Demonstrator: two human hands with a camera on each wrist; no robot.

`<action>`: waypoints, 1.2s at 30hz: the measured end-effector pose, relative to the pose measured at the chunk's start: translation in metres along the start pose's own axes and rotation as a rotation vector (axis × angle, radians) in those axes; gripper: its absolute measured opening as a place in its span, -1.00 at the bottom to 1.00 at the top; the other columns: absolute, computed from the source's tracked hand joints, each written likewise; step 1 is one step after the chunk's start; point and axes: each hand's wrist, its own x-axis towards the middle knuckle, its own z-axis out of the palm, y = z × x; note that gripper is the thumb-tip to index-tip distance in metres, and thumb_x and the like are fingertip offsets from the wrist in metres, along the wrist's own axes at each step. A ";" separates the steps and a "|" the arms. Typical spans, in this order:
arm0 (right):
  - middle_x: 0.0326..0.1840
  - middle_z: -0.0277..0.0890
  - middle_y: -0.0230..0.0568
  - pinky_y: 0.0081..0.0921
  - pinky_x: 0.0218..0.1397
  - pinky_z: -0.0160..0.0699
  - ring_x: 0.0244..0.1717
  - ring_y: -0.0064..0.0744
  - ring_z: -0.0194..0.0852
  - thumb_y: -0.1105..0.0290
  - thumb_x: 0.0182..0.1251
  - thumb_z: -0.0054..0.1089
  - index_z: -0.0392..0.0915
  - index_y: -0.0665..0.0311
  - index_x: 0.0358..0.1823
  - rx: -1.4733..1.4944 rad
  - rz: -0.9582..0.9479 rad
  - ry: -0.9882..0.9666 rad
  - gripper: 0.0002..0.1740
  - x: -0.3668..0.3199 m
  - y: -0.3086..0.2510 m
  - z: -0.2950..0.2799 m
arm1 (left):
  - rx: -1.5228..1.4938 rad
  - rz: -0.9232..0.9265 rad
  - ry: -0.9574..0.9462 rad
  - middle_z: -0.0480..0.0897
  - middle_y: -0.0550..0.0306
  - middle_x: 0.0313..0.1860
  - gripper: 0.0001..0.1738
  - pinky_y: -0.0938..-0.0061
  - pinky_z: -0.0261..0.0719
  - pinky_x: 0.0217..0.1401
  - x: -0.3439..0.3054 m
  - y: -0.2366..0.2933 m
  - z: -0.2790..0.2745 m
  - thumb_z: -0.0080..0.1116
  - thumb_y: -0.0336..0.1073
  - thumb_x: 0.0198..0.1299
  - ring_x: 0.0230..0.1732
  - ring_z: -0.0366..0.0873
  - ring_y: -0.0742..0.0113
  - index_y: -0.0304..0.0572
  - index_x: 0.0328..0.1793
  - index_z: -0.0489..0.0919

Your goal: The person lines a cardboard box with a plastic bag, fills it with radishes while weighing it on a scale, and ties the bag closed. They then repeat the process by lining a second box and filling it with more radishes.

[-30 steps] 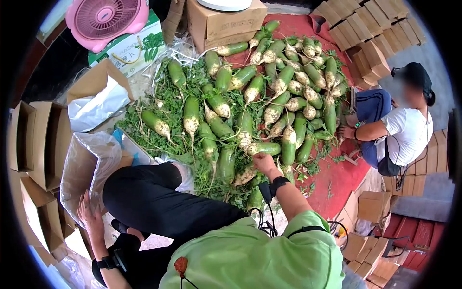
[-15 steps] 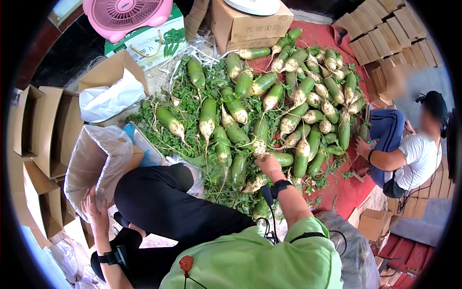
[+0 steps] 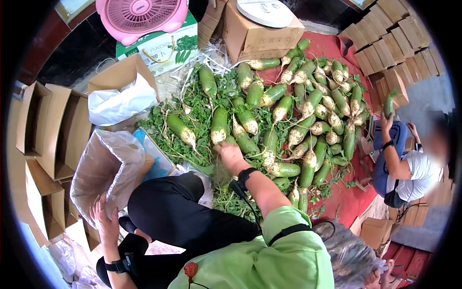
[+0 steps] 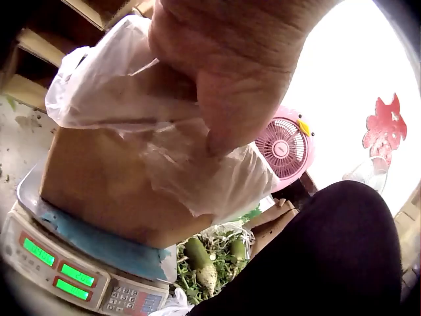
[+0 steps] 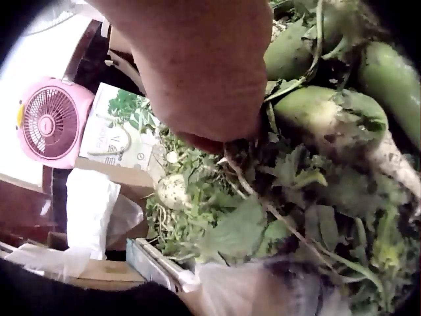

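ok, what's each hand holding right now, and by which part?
Left hand grips the plastic bag at its near rim. Right hand sits among the radish leaves; a grip cannot be told.

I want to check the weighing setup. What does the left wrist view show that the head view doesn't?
Only the left wrist view: the scale's green displays, lit, under the box. Only the head view: the right hand among the whole radish pile, a second person and open boxes. Both: the left hand gripping the bag, the pink fan and a radish.
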 end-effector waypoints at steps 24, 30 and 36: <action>0.09 0.41 -0.07 -0.18 0.15 0.36 0.16 -0.16 0.34 0.10 -0.24 0.40 0.35 0.27 0.08 0.120 0.965 -0.171 -0.22 0.089 0.112 -0.032 | -0.044 -0.012 -0.069 0.44 -0.08 0.08 -0.33 -0.05 -0.11 0.39 0.010 0.014 -0.016 0.17 -0.45 -0.19 0.24 0.27 -0.07 -0.23 0.19 0.32; -0.23 0.56 -0.06 -0.37 -0.17 0.56 -0.31 -0.16 0.57 0.14 -0.17 0.36 0.45 0.37 -0.03 0.777 0.902 -0.175 -0.35 0.078 0.130 -0.036 | -0.057 -0.066 -0.084 0.46 -0.08 0.03 -0.37 -0.03 -0.09 0.39 0.015 0.021 -0.021 0.18 -0.45 -0.19 0.21 0.29 -0.08 -0.25 0.15 0.36; -0.19 0.55 -0.17 -0.39 -0.05 0.52 -0.20 -0.31 0.53 0.29 0.06 0.25 0.45 0.35 -0.06 1.780 0.650 -0.160 -0.57 0.041 0.081 -0.060 | -0.136 -0.022 -0.085 0.45 -0.14 0.03 -0.38 0.03 0.00 0.37 0.015 0.022 -0.029 0.16 -0.47 -0.16 0.21 0.29 -0.08 -0.25 0.16 0.38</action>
